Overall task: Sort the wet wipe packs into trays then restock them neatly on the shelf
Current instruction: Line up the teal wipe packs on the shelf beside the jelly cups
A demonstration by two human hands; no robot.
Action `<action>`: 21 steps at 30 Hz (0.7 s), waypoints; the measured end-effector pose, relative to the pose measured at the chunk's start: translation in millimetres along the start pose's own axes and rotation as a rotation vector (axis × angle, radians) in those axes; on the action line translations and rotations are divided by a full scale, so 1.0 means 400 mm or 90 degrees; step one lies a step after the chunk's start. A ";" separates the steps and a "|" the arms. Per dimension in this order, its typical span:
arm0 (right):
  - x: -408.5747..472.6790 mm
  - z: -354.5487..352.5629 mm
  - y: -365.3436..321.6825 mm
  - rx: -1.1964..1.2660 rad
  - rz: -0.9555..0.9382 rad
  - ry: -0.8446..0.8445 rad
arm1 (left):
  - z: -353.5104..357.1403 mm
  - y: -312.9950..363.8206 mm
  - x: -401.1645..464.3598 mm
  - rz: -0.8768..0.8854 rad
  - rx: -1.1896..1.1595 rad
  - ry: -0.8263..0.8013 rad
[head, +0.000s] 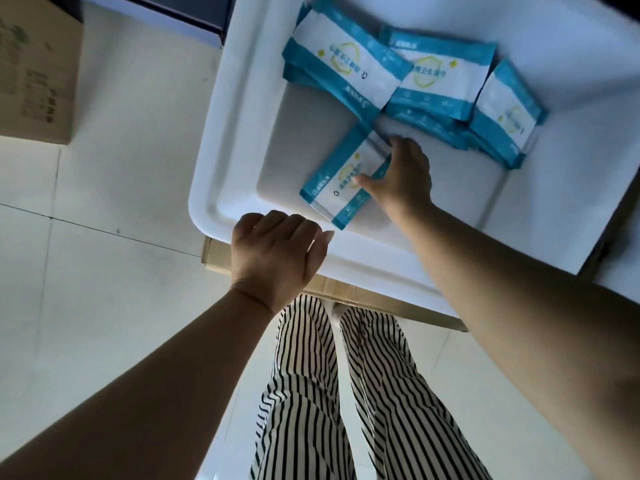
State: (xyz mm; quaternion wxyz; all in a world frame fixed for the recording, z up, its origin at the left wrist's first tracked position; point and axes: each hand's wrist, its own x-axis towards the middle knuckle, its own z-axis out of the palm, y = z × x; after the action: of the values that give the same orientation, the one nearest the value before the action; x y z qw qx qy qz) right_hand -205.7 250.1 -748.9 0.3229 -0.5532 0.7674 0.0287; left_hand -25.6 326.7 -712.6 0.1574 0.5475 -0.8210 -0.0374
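Pack (341, 187) near the tray (221, 188) front edge is pinched by right hand (403, 176); left hand (277, 252) grips the rim.

- We could not read the print on the wet wipe packs (349, 69) — too blurred.
- The right hand (403, 174) hid its fingertips behind one pack (341, 183).
- The frame's edge cut off the cardboard box (38, 74) and the tray (221, 188).

Glossy film wet wipe packs (349, 181) in smooth plastic tray (221, 188).
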 end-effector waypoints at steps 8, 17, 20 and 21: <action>0.006 -0.014 0.016 0.462 0.294 -0.221 | -0.035 0.014 0.025 -0.070 -0.039 -0.133; -0.062 -0.101 0.154 0.824 0.426 -0.167 | -0.004 0.000 0.317 -0.537 -0.358 -0.467; -0.043 -0.127 0.179 0.899 0.442 -0.114 | 0.084 0.043 0.392 -0.729 -0.569 -0.473; -0.039 -0.131 0.189 0.903 0.436 -0.106 | 0.107 0.062 0.411 -0.793 -0.637 -0.459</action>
State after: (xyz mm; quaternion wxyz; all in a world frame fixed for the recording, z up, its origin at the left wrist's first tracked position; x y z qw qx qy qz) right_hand -292.5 271.3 -723.0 0.6281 0.0555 0.7034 -0.3281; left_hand -118.3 181.9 -711.7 0.0608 0.7176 -0.2595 -0.6434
